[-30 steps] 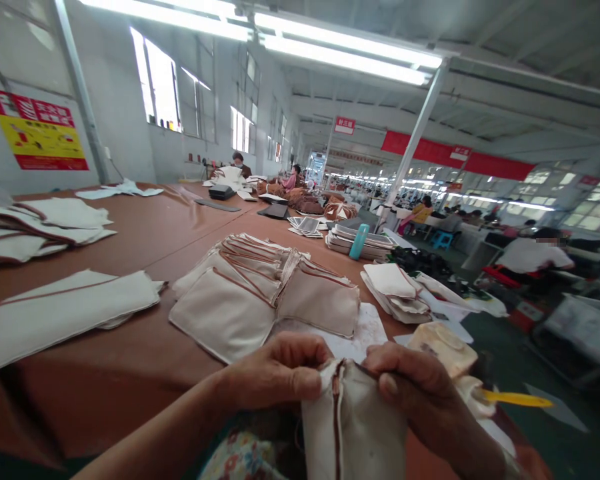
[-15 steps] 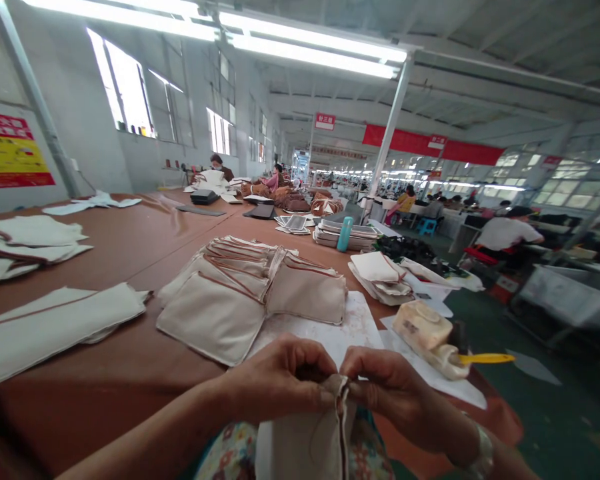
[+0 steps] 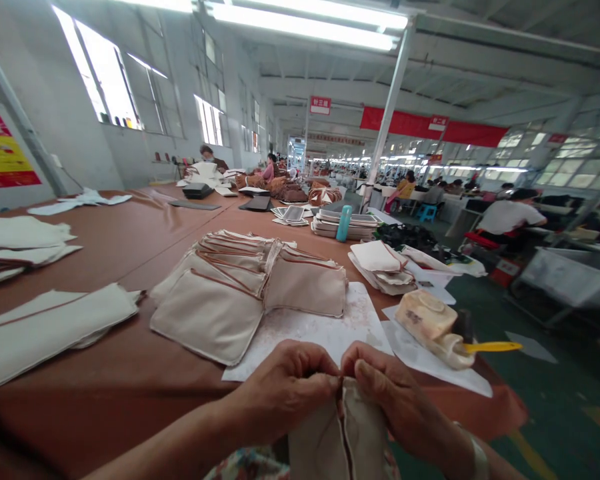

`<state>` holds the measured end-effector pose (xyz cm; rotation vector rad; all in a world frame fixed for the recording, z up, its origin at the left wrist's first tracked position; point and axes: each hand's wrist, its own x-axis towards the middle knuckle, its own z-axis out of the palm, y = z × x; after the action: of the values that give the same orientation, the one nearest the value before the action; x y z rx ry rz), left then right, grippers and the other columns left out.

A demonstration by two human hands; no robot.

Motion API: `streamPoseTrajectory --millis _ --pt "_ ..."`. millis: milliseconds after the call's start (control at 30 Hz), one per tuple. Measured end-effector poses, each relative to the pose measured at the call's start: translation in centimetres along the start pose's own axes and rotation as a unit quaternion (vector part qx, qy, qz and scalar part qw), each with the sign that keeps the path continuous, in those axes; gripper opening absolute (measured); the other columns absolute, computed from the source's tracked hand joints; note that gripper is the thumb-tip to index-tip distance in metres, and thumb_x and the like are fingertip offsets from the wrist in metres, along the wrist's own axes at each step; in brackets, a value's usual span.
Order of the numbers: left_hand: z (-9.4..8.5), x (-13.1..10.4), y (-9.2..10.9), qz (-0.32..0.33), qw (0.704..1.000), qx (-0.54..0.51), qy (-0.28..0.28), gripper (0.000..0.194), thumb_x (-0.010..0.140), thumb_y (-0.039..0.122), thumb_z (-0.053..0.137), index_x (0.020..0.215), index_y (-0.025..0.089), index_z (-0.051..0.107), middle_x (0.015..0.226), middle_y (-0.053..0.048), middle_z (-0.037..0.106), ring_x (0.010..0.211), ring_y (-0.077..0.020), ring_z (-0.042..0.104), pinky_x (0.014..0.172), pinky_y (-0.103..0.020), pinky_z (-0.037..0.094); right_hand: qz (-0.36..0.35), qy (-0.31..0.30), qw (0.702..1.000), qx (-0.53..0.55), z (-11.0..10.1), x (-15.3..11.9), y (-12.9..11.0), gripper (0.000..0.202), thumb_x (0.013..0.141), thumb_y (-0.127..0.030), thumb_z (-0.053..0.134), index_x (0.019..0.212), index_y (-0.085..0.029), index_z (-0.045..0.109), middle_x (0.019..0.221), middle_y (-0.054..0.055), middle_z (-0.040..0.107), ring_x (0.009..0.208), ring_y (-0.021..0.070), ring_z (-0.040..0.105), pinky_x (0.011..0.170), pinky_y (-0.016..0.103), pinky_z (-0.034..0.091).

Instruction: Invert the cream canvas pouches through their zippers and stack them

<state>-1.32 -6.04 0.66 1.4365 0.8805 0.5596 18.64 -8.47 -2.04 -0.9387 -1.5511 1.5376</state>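
Observation:
Low in front of me, my left hand (image 3: 293,380) and my right hand (image 3: 383,387) pinch the top edge of a beige fabric piece (image 3: 317,440). A dark gap with brown edging runs down its middle, and a loose thread lies on its left half. My fingertips almost meet at the top of that gap. The piece hangs over my lap at the table's front edge. Beyond my hands, a pile of beige pouch-like pieces (image 3: 210,313) with brown trim rests partly on a white sheet (image 3: 325,333).
A stained plastic container (image 3: 425,317) with a yellow-handled brush (image 3: 495,347) sits at the table's right corner. A turquoise bottle (image 3: 345,223) stands farther back. More beige pieces (image 3: 55,317) lie on the left of the brown table (image 3: 145,380). Several people sit working in the distance.
Both halves of the fabric piece now face me more openly, and my right thumb has shifted onto its top. The piece has moved slightly right. My view has tilted a little.

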Motion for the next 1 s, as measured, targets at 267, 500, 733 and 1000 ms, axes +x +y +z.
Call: streamPoseTrajectory --millis 267,500,733,1000 --pt "0.4 0.9 -0.6 0.041 0.994 0.07 0.075 0.019 0.076 0.028 0.057 0.069 0.013 0.065 0.064 0.0 0.055 0.061 -0.0118 0.044 0.054 -0.021 0.032 0.075 0.03 0.997 -0.011 0.1 1.3 -1.4 0.017 0.079 -0.029 0.064 0.074 -0.016 0.054 0.064 -0.003 0.048 0.057 0.0094 0.035 0.05 0.022 0.023" --pt "-0.3 3.0 -1.9 -0.024 0.998 -0.058 0.009 0.019 0.069 0.03 0.061 0.071 0.011 0.064 0.058 0.001 0.051 0.052 -0.0093 0.036 0.048 -0.021 0.026 0.13 0.036 0.991 0.005 -0.7 1.9 -1.1 0.006 0.073 -0.022 0.056 0.074 -0.017 0.055 0.057 -0.006 0.039 0.052 0.0088 0.03 0.047 0.022 0.019" --pt "-1.4 3.8 -1.2 0.009 0.989 0.15 0.012 0.017 0.074 0.023 0.055 0.07 0.011 0.067 0.057 0.004 0.046 0.053 -0.0086 0.034 0.046 -0.02 0.024 0.103 0.038 0.992 -0.062 -0.9 2.6 -0.8 0.007 0.076 -0.023 0.056 0.073 -0.016 0.056 0.062 -0.004 0.043 0.058 0.0106 0.033 0.05 0.023 0.024" --pt "-3.2 3.6 -1.9 0.0 0.996 0.074 -0.041 0.024 0.078 0.022 0.048 0.08 0.011 0.069 0.063 0.002 0.05 0.058 -0.0101 0.038 0.052 -0.021 0.03 0.123 0.079 0.989 -0.023 -0.8 2.8 0.6 0.012 0.078 -0.026 0.06 0.076 -0.015 0.059 0.062 -0.004 0.048 0.056 0.01 0.034 0.05 0.024 0.023"
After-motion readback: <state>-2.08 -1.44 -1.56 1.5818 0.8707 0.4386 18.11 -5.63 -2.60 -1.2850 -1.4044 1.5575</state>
